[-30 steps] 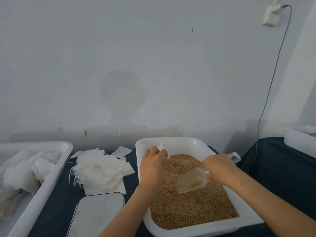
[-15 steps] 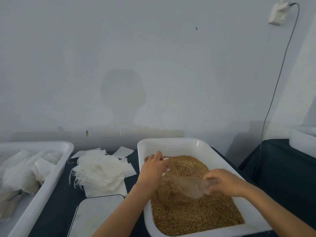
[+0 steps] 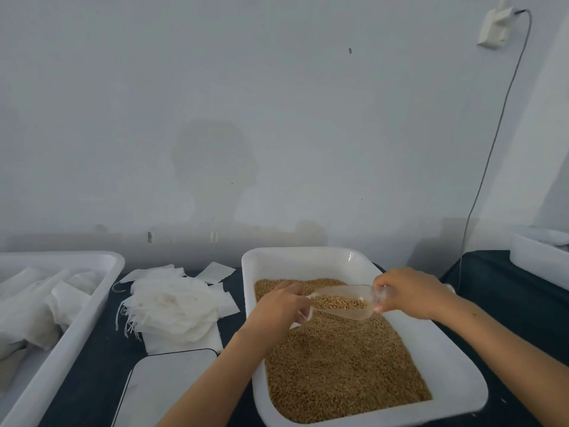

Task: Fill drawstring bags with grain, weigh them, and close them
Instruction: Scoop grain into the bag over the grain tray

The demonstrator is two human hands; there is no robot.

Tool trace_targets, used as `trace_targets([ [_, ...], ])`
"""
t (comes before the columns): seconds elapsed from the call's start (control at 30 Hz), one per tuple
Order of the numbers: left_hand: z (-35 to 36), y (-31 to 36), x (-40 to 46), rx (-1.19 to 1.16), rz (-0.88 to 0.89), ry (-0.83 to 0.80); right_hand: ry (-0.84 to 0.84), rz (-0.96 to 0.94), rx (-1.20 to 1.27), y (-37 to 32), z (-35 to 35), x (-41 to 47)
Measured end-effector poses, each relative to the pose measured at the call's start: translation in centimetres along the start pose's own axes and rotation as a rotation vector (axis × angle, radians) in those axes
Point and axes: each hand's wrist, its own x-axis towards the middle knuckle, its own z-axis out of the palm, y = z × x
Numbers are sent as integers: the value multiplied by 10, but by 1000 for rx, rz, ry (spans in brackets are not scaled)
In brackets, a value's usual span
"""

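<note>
Dark tabletop (image 3: pixel 95 374) below pale wall (image 3: pixel 277 118)

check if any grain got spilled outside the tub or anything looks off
No spill shows: the grain sits inside the white tub and in the clear scoop. The empty bags lie in a loose, splayed pile.

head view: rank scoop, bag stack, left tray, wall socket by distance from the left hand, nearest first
1. Scoop: tip right at the left hand, over the grain.
2. Bag stack: on the table just to the hand's left.
3. Left tray: beyond the stack, at the table's left edge.
4. Wall socket: high on the wall, upper right.
</note>
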Motion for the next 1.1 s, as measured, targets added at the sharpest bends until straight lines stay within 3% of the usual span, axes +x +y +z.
trace_targets([
  [0.43,1,0,1,-20,19,39,-76,-7,-327,-44,-39,9],
  [0.8,2,-2,-2,-84,-33,112,209,-107,-655,-62,-38,12],
  [0.97,0,-3,-2,-139,-128,142,196,-36,-543,-52,-39,4],
  [1.1,-9,-5,-2,-510,-370,250,18,112,-334,-33,-30,-4],
])
